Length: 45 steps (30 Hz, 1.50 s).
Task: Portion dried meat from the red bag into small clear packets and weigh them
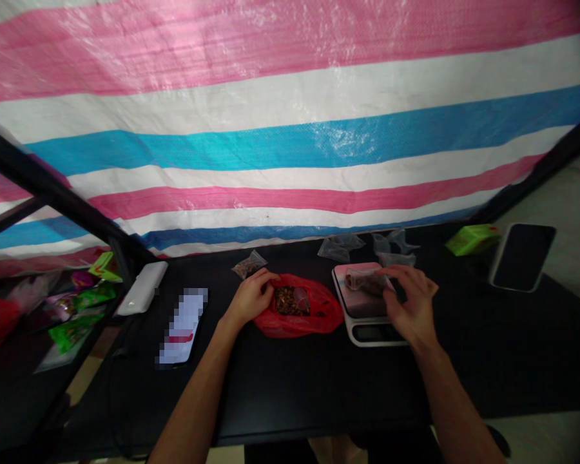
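Observation:
My left hand [252, 298] is closed on the left rim of a red plastic bag [326, 312]. The bag lies with its mouth spread wide, showing small brown pellets or grains [286, 301] and a small clear cup [301, 298] inside. To its right is a white kitchen scale [355, 340] with a dark display. A small clear plastic bag with brown contents [365, 281] rests on the scale's plate. Over the scale, my right hand [410, 299] has its thumb and fingers around the right end of that small bag; the fingertips are partly blurred.
A filled small bag [249, 264] and several clear bags [341, 246] lie behind. A phone [183, 328] and white case [144, 288] are left; a green box [471, 240] and upright phone [524, 258] right. Striped sheeting [270, 148] hangs behind the black table [319, 393].

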Tool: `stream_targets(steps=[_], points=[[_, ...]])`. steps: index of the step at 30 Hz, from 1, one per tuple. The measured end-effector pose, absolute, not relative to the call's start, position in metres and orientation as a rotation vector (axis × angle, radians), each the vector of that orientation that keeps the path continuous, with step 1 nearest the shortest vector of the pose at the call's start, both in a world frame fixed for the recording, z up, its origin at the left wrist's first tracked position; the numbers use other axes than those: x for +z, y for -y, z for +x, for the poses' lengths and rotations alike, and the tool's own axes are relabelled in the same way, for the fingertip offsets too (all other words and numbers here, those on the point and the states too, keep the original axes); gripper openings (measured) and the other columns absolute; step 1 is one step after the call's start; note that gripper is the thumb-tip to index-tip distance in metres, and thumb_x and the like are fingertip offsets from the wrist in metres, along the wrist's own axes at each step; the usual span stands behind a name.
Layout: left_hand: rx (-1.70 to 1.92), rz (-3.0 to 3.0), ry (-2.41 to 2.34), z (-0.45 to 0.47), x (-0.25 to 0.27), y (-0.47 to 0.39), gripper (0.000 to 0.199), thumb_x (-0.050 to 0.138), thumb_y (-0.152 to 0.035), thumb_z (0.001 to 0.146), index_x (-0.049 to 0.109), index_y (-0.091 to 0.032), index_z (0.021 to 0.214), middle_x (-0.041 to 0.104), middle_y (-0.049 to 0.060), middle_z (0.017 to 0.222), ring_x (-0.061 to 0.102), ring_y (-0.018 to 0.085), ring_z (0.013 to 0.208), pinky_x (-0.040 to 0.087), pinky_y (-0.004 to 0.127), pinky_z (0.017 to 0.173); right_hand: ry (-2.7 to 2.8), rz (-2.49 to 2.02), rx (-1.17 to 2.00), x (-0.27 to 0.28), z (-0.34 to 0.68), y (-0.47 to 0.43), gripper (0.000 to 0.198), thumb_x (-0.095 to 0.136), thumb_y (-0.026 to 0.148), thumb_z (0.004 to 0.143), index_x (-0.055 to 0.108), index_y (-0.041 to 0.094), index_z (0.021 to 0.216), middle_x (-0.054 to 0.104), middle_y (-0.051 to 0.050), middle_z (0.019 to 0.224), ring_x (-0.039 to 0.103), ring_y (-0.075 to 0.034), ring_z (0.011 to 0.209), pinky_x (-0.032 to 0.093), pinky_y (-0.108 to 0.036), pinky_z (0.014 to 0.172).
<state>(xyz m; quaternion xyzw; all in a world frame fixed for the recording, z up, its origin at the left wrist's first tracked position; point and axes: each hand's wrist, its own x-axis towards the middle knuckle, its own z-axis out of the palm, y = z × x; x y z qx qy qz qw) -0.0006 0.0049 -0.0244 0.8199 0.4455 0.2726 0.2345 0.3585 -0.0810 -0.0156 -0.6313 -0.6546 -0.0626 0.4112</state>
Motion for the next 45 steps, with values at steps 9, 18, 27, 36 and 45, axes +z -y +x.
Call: stream_targets(steps=[9, 18, 27, 36, 45], points=[[0.743, 2.249, -1.22, -0.001, -0.026, -0.005, 0.034, 0.049, -0.006, 0.09, 0.073, -0.023, 0.107, 0.07, 0.004, 0.106, 0.07, 0.018, 0.097, 0.053, 0.032, 0.091, 1.794, -1.597, -0.104, -0.017, 0.356, 0.078, 0.037, 0.052, 0.024, 0.092, 0.064, 0.03, 0.127, 0.067, -0.005, 0.133, 0.058, -0.029, 0.127, 0.029, -0.048, 0.104], [0.738, 2.275, -1.225, -0.001, -0.025, -0.005, 0.034, 0.049, -0.005, 0.09, 0.073, -0.023, 0.106, 0.07, 0.003, 0.105, 0.069, 0.018, 0.096, 0.053, 0.031, 0.089, 1.914, -1.688, -0.122, -0.024, 0.352, 0.074, 0.04, 0.062, 0.034, 0.092, 0.061, 0.03, 0.132, 0.07, -0.006, 0.125, 0.06, -0.032, 0.121, 0.03, -0.052, 0.104], [0.762, 2.261, -1.225, -0.001, -0.024, -0.004, 0.033, 0.049, -0.005, 0.089, 0.073, -0.023, 0.103, 0.07, 0.003, 0.103, 0.07, 0.018, 0.093, 0.053, 0.031, 0.089, 1.853, -1.437, 0.184, 0.001, 0.316, 0.079, 0.039, 0.06, 0.027, 0.096, 0.059, 0.03, 0.135, 0.064, -0.006, 0.132, 0.061, -0.027, 0.121, 0.047, -0.042, 0.103], [0.791, 2.248, -1.193, 0.0, -0.025, -0.004, 0.034, 0.049, -0.003, 0.088, 0.074, -0.022, 0.102, 0.07, 0.003, 0.102, 0.069, 0.018, 0.094, 0.053, 0.03, 0.088, 2.237, -1.312, 0.311, 0.014, 0.222, 0.072, 0.046, 0.063, 0.016, 0.093, 0.058, 0.026, 0.138, 0.071, -0.007, 0.123, 0.061, -0.027, 0.108, 0.047, -0.043, 0.093], [0.822, 2.258, -1.192, 0.001, -0.017, -0.001, 0.035, 0.05, -0.003, 0.088, 0.074, -0.023, 0.104, 0.069, 0.003, 0.101, 0.068, 0.017, 0.092, 0.052, 0.029, 0.088, 2.293, -1.363, 0.173, 0.0, 0.219, 0.061, 0.042, 0.063, 0.023, 0.097, 0.058, 0.027, 0.138, 0.074, -0.005, 0.122, 0.061, -0.027, 0.104, 0.043, -0.042, 0.089]])
